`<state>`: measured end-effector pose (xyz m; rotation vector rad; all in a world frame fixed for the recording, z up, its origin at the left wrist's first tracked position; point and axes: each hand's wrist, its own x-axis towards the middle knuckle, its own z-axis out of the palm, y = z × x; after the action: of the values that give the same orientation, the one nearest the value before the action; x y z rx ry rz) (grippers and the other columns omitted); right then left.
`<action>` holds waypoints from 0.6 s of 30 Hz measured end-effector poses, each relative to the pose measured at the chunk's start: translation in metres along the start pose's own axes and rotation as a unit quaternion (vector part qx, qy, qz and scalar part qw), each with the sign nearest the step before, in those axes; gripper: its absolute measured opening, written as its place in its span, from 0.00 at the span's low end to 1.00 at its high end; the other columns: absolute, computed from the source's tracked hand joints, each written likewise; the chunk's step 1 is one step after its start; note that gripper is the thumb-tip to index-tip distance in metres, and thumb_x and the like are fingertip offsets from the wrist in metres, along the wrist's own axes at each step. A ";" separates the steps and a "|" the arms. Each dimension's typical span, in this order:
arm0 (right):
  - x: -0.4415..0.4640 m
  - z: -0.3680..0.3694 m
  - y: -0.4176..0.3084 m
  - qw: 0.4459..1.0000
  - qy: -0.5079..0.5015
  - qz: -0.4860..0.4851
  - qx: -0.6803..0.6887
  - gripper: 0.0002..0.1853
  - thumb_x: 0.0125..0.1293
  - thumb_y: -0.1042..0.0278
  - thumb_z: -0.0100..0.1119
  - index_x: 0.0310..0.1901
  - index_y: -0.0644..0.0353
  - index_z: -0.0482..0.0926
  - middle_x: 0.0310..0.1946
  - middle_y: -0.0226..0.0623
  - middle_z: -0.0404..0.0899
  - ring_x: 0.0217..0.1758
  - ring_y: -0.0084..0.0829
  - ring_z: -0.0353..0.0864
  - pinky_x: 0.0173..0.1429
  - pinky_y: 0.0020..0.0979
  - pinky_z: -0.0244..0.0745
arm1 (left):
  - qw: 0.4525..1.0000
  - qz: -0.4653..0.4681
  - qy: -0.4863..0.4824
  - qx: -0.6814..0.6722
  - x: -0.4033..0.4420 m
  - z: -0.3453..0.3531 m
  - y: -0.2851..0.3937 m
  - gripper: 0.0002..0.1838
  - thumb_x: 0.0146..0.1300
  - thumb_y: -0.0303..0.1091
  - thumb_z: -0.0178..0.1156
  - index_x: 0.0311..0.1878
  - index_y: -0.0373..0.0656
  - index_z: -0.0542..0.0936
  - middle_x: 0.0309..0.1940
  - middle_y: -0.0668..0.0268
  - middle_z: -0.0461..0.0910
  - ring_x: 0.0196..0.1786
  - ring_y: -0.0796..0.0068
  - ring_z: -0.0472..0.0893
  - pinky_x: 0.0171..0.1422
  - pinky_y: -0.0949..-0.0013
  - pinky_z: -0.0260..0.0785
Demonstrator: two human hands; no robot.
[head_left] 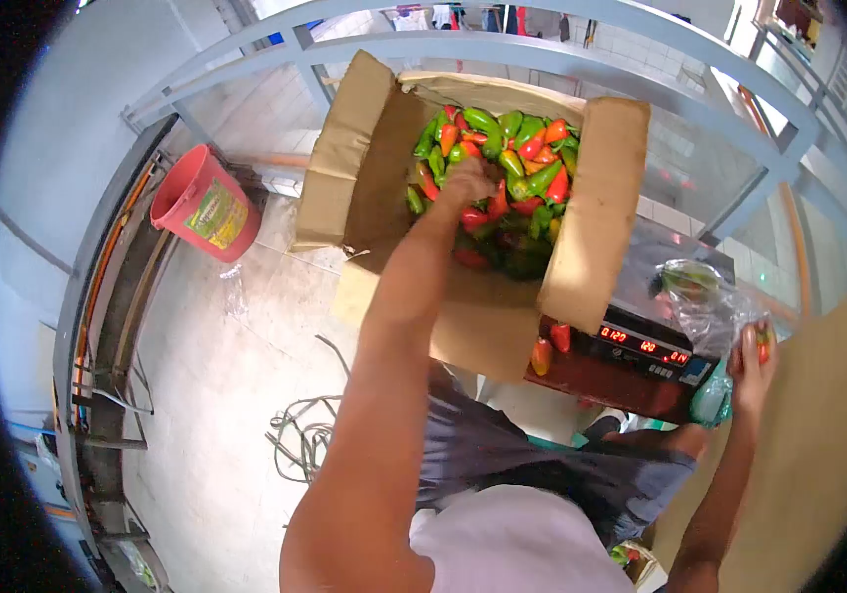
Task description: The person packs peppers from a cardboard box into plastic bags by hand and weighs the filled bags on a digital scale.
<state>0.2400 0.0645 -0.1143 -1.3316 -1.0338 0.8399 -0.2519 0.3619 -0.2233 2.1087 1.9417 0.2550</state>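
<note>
My left hand (473,182) reaches into an open cardboard box (609,198) and touches the peppers (542,178) heaped there in green, red and orange. Its fingers are blurred and partly hidden, so their grip cannot be made out. My right hand (754,368) is closed around a red-orange pepper (763,342) at the right. Beside that hand, a clear plastic bag (705,316) with a dark green pepper (690,281) in it lies on a digital scale (641,351) with lit red numbers.
Two loose peppers (541,357) lie by the scale below the box. A red bucket (204,203) stands on the floor at left, and a tangled cord (300,435) lies nearer me. Metal railings (542,49) run behind the box. A large cardboard panel (824,425) rises at right.
</note>
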 end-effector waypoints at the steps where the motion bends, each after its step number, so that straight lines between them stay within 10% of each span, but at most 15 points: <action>1: -0.009 -0.012 0.005 1.000 -0.001 0.001 0.011 0.09 0.71 0.63 0.60 0.45 0.54 0.72 0.24 0.18 0.67 0.20 0.11 0.60 0.23 0.18 0.53 | 1.000 0.022 0.006 -0.003 -0.012 -0.004 0.018 0.22 0.53 0.48 0.67 0.44 0.39 0.85 0.47 0.51 0.84 0.51 0.54 0.84 0.55 0.61 0.77; 5: -0.043 -0.076 0.064 0.999 0.016 0.016 -0.049 0.08 0.71 0.59 0.60 0.43 0.51 0.73 0.23 0.17 0.66 0.20 0.10 0.59 0.23 0.17 0.53 | 0.997 -0.024 0.077 0.002 0.015 0.055 0.013 0.18 0.50 0.46 0.71 0.39 0.42 0.86 0.45 0.49 0.84 0.50 0.57 0.85 0.54 0.61 0.78; 7: -0.056 -0.090 0.086 0.995 0.039 0.028 -0.083 0.09 0.72 0.57 0.60 0.42 0.50 0.74 0.22 0.16 0.65 0.20 0.09 0.58 0.22 0.16 0.52 | 0.984 0.141 0.088 -0.060 0.024 0.049 -0.025 0.17 0.50 0.46 0.71 0.36 0.44 0.86 0.43 0.50 0.84 0.48 0.58 0.85 0.52 0.61 0.78; 10: -0.093 -0.114 0.110 0.984 0.084 0.040 -0.152 0.14 0.72 0.50 0.59 0.42 0.52 0.76 0.22 0.16 0.66 0.21 0.11 0.58 0.23 0.17 0.52 | 0.995 0.060 0.081 0.002 -0.007 0.003 -0.011 0.14 0.48 0.42 0.75 0.30 0.43 0.84 0.35 0.55 0.84 0.40 0.63 0.85 0.48 0.62 0.77; 13: -0.119 -0.131 0.152 0.973 0.144 0.022 -0.182 0.17 0.70 0.47 0.60 0.43 0.54 0.76 0.23 0.18 0.68 0.22 0.14 0.62 0.24 0.19 0.56 | 0.929 0.018 0.022 -0.369 -0.093 -0.091 0.041 0.17 0.51 0.20 0.69 0.46 0.36 0.81 0.39 0.62 0.86 0.45 0.72 0.83 0.48 0.66 0.78; 18: -0.131 -0.141 0.203 0.968 0.184 0.096 -0.144 0.17 0.67 0.51 0.66 0.43 0.57 0.77 0.24 0.21 0.71 0.27 0.15 0.68 0.30 0.21 0.64 | 0.942 0.116 0.120 -0.292 -0.136 -0.109 0.042 0.18 0.51 0.11 0.61 0.46 0.37 0.81 0.41 0.68 0.83 0.45 0.74 0.81 0.49 0.73 0.75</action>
<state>0.3433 -0.0892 -0.3236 -1.7794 -0.7574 0.5636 -0.2578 0.2317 -0.1005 1.9456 1.4611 1.0390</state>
